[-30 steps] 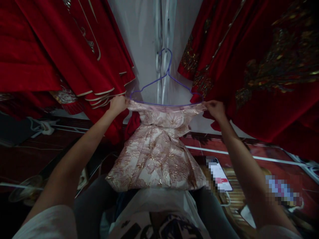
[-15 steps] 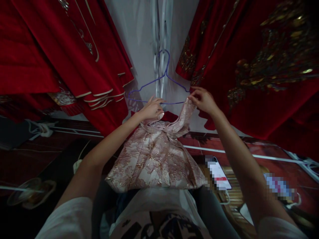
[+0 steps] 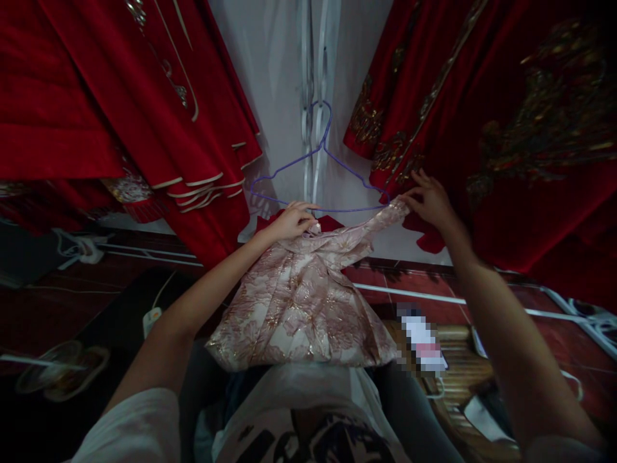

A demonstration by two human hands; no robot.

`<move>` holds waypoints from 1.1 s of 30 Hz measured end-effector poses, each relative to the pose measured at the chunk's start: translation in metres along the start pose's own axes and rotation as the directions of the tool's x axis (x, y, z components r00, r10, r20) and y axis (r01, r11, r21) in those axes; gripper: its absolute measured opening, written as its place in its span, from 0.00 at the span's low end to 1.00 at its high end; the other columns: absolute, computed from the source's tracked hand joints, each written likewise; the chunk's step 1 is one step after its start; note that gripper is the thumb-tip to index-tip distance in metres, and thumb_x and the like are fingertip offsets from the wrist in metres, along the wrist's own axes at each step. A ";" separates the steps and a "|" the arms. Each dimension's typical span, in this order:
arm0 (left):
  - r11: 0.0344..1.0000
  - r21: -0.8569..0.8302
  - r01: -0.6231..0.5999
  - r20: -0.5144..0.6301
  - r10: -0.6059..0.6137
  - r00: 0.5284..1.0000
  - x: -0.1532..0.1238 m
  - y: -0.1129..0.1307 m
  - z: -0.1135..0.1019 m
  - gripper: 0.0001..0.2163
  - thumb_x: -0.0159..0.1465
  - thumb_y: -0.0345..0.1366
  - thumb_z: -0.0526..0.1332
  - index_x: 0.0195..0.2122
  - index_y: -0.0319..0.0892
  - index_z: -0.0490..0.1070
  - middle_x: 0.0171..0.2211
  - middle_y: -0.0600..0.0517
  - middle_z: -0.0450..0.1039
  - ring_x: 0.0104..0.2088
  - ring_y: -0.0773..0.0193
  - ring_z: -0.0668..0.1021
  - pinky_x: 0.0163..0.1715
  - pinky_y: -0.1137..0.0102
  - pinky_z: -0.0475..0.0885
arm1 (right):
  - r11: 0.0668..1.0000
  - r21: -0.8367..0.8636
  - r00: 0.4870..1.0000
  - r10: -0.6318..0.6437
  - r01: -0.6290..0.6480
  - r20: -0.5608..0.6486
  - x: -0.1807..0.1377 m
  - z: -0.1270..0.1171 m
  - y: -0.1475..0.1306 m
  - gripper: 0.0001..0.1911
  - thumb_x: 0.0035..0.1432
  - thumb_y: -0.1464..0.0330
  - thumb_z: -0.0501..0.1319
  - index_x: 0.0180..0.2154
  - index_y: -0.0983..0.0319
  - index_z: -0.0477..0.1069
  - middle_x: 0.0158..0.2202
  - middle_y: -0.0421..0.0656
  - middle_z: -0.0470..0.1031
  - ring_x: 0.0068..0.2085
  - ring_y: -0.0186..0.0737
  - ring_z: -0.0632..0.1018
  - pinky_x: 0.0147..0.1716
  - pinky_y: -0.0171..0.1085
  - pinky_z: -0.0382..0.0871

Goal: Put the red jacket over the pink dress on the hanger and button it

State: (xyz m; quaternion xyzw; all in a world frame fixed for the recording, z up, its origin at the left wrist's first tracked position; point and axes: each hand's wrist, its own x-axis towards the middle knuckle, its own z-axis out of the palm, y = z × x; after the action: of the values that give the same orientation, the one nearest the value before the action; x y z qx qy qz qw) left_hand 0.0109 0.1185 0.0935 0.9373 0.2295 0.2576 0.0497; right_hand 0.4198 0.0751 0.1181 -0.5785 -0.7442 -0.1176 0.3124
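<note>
Head view: left hand (image 3: 292, 222) and right hand (image 3: 431, 199), fingers clamped on pink dress (image 3: 299, 302) below purple hanger (image 3: 351, 209) (phone screen (image 3: 424, 344) blurred).

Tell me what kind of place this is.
Probably a clothing or costume shop: red gold-embroidered robes hang on both sides, and the left hand and right hand hold a pink brocade dress at a purple wire hanger.

The left hand (image 3: 292, 222) grips the pink dress (image 3: 301, 302) at its neckline, just under the purple hanger (image 3: 318, 173). The right hand (image 3: 431, 202) pinches the dress's shoulder at the hanger's right end. Red robes (image 3: 120, 109) hang on both sides.
</note>
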 end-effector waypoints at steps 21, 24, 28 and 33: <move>0.965 -0.259 0.038 0.011 -0.037 0.999 0.015 0.013 0.007 0.12 0.66 0.39 0.55 0.36 0.43 0.77 0.54 0.47 0.73 0.51 0.62 0.76 0.53 0.59 0.68 | 0.939 0.316 0.951 0.210 -0.132 -0.226 0.037 0.019 -0.074 0.18 0.59 0.54 0.57 0.39 0.59 0.75 0.46 0.51 0.73 0.49 0.51 0.73 0.51 0.50 0.67; 0.952 -0.301 0.053 -0.041 -0.068 0.997 0.019 0.017 0.011 0.12 0.67 0.39 0.55 0.37 0.42 0.77 0.52 0.46 0.74 0.50 0.62 0.77 0.52 0.61 0.69 | 0.929 0.344 0.956 0.215 -0.137 -0.198 0.044 0.029 -0.097 0.22 0.63 0.52 0.50 0.46 0.58 0.71 0.44 0.49 0.74 0.47 0.49 0.74 0.49 0.47 0.67; 0.946 -0.303 0.111 -0.178 -0.171 0.969 0.015 0.013 0.004 0.15 0.68 0.41 0.52 0.39 0.40 0.75 0.46 0.46 0.77 0.47 0.63 0.77 0.51 0.65 0.69 | 0.925 0.347 0.963 0.222 -0.158 -0.155 0.043 0.036 -0.109 0.24 0.64 0.50 0.45 0.48 0.56 0.68 0.41 0.46 0.75 0.44 0.46 0.75 0.46 0.44 0.68; 0.846 -0.070 0.528 -0.532 -0.480 0.698 -0.014 -0.016 -0.029 0.17 0.69 0.44 0.48 0.38 0.41 0.74 0.39 0.47 0.78 0.43 0.61 0.77 0.47 0.66 0.67 | 0.917 0.369 0.962 0.224 -0.154 -0.156 0.040 0.030 -0.099 0.20 0.62 0.50 0.50 0.41 0.57 0.70 0.38 0.45 0.76 0.41 0.45 0.76 0.43 0.42 0.69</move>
State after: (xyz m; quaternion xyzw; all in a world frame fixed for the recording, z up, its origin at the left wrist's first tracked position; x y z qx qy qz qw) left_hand -0.0207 0.1261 0.1087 0.7307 0.4930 0.4721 0.0116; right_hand 0.3118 0.0929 0.1376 -0.5680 -0.6595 -0.0074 0.4923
